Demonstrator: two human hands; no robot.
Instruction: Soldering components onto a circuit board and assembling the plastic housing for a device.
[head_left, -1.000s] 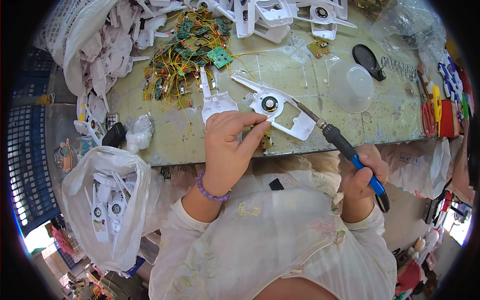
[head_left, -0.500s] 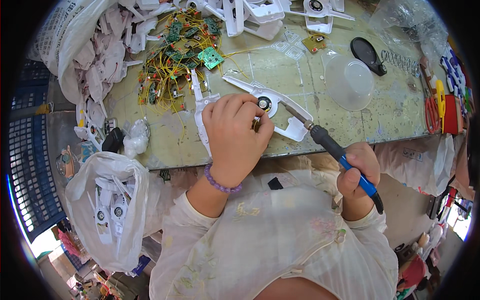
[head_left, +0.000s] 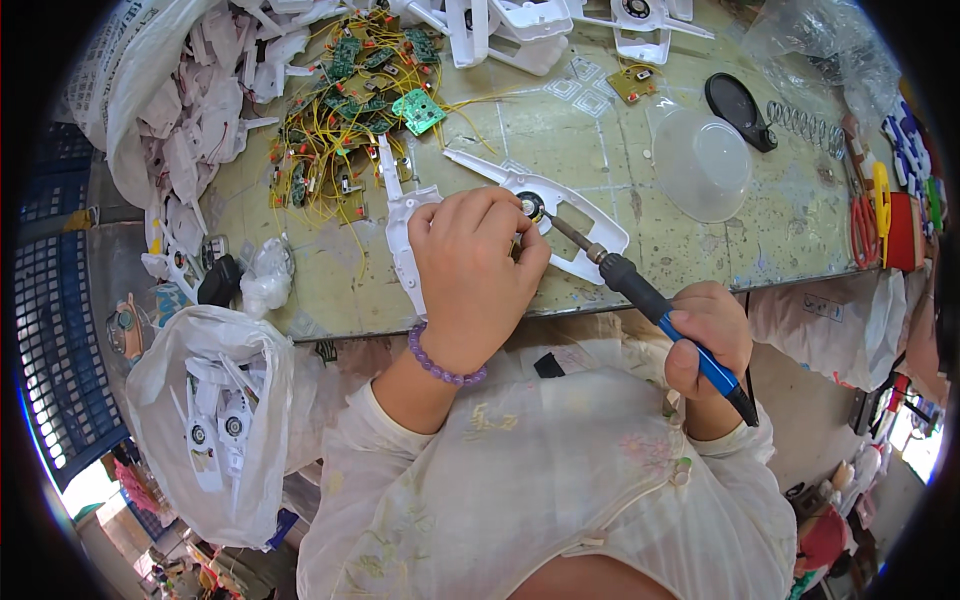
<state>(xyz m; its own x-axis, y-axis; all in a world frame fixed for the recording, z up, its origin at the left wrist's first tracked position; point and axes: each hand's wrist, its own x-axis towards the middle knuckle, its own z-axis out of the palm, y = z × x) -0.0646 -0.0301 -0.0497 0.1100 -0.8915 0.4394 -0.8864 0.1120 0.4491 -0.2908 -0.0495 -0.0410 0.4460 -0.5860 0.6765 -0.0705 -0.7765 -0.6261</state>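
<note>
In my right hand (head_left: 712, 330) is a blue and black soldering iron (head_left: 640, 288), gripped by its handle. Its tip reaches the right edge of a small round black speaker (head_left: 530, 206), set in a white plastic housing (head_left: 600, 265) that lies on the table. My left hand (head_left: 475, 250), with a purple bead bracelet (head_left: 445, 372) at its wrist, is closed over the housing beside the speaker. Its thumb and index finger pinch close together; what is between them is hidden. Another white plastic piece (head_left: 403, 235) lies just left of this hand.
Circuit boards with yellow wires (head_left: 350, 120) lie heaped at the far left, near a bag of white parts (head_left: 190, 110). A white bag (head_left: 275, 440) with housings hangs lower left. At right are a translucent bowl (head_left: 703, 168), a coiled spring (head_left: 805, 130) and red-handled scissors (head_left: 862, 230).
My right hand has shifted slightly left, bringing the iron's tip from over the housing to the speaker's edge. My left hand has stayed nearly still.
</note>
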